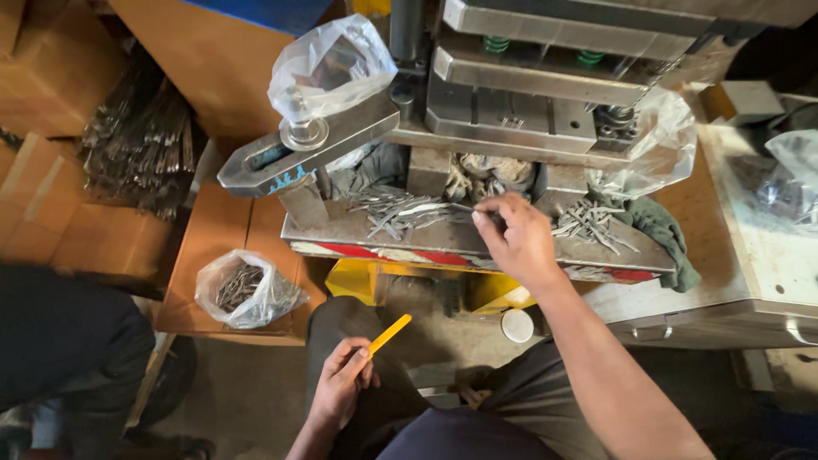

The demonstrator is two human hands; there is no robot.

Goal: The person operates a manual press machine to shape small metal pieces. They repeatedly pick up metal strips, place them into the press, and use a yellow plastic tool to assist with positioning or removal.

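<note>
Plastic bags and cartons around the press

A clear bag of metal pieces (247, 291) sits near left; a clear bag (332, 64) caps the far bolt; another clear bag (660, 140) hangs right; brown cartons (51, 77) stack far left.

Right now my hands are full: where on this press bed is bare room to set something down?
Little: bare steel only along the front edge, near the left pile of metal strips. The right pile and right hand crowd the rest.
</note>
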